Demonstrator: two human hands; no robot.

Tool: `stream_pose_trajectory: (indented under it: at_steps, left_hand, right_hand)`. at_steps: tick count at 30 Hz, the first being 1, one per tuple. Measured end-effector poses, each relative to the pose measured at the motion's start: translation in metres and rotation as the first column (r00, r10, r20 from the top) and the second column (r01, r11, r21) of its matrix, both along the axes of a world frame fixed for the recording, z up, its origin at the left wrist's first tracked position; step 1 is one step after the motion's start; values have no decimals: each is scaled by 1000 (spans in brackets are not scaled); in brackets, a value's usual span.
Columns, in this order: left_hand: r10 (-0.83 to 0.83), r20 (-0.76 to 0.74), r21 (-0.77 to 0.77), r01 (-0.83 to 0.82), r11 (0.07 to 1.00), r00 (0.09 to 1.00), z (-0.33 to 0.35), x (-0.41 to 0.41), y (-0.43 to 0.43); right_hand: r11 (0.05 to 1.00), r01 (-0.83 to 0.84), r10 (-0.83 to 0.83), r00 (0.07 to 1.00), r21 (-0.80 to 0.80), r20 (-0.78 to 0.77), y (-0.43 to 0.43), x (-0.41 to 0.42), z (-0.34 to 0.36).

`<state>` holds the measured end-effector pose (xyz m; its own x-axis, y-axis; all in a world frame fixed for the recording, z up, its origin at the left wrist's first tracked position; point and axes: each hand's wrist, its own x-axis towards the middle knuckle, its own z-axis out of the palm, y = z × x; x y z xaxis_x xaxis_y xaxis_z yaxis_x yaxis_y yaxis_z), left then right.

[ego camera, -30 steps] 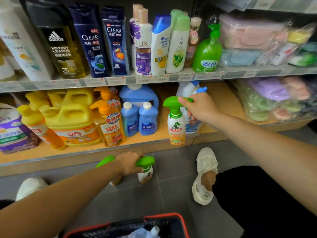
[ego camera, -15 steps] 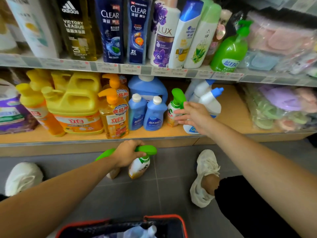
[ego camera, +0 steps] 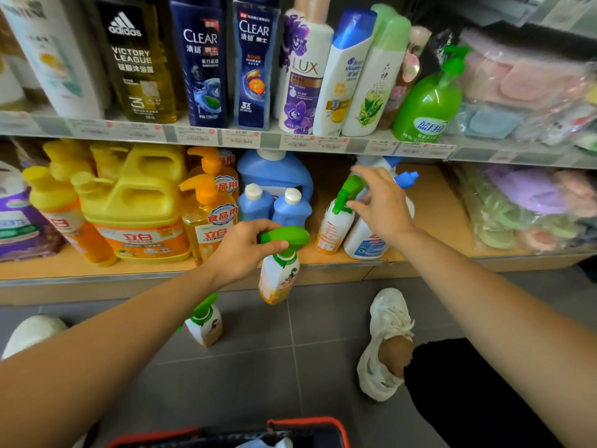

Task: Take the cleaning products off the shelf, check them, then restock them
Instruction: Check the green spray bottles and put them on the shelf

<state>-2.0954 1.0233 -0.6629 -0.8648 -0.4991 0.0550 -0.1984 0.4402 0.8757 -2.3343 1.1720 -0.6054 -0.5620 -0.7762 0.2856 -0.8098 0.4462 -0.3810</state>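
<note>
Fingers spread, the right hand is leaving the restocked spray bottle near the front edge of the shelf while the left hand is raising its gripped second bottle

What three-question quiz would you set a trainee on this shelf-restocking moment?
1. True or false: the left hand grips a white-and-orange plastic spray bottle with a green trigger by its trigger head.
2. Where is the right hand? A) inside a basket B) at the second green-trigger spray bottle, which stands on the wooden lower shelf C) on the top shelf's pump bottle.
3. Fill in: the third green-trigger spray bottle stands on the grey tiled ____.
Key: 1 true; 2 B; 3 floor.
</note>
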Motion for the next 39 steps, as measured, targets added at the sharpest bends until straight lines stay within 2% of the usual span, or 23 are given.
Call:
stream_pose_trajectory:
  at_steps: [2, 6, 8, 11, 13, 15, 17, 19, 22, 24, 26, 29, 32, 35, 39]
  left_hand:
    - [6, -32, 3, -6, 1000, 999, 9, -4, -1]
    - [-7, -69, -1, 7, 1000, 998, 21, -11, -4]
    - [-1, -67, 1, 1, 1000, 998, 24, -14, -4]
    - [12, -77, 53, -8, 999, 997, 24, -16, -3]
    - [23, -98, 89, -14, 996, 995, 24, -18, -3]
    - [39, -116, 126, -24, 992, 992, 26, -20, -3]
    - [56, -130, 158, -35, 987, 990, 29, -23, -2]
    - [77, -157, 182, -48, 982, 985, 33, -26, 1]
    - [121, -224, 251, -63, 966, 967, 41, -31, 9]
    - [144, -257, 323, -55, 945, 956, 46, -37, 16]
    - [153, -259, 390, -42, 920, 954, 48, -44, 24]
    - [105, -232, 460, 14, 888, 967, 48, -53, 37]
    - [-64, -202, 459, 152, 875, 977, 50, -50, 36]
    - [-81, -19, 305, 83, 949, 996, 42, -30, 15]
    - [-11, 238, 71, -6, 997, 971, 8, 16, -15]
  right_hand:
    - [990, -66, 68, 998, 121, -16, -6, -7, 3]
    - [979, -40, 61, 993, 200, -101, -23, -21, 9]
    - [977, 2, 33, 987, 216, -159, -32, -22, 10]
    - [980, 92, -63, 985, 177, -161, -41, -24, 7]
    - [991, 104, -96, 991, 89, -92, -40, -22, 6]
    - [991, 94, -90, 995, -93, 48, -27, -13, 3]
    - [956, 154, -102, 972, -251, 211, -8, 6, -7]
    - [958, 192, -85, 900, -214, 428, 11, 28, -24]
    - [999, -39, 40, 741, -16, 670, 33, 64, -49]
    - [997, -63, 73, 747, -39, 661, 37, 78, -64]
    - [993, 89, -35, 833, -72, 552, 36, 83, -72]
    - [973, 221, -171, 879, -63, 445, 37, 77, -80]
    - [923, 364, -261, 829, -124, 495, 40, 63, -88]
    - [858, 494, -361, 772, -139, 523, 36, 45, -96]
    - [823, 545, -386, 743, -160, 548, 22, 33, -106]
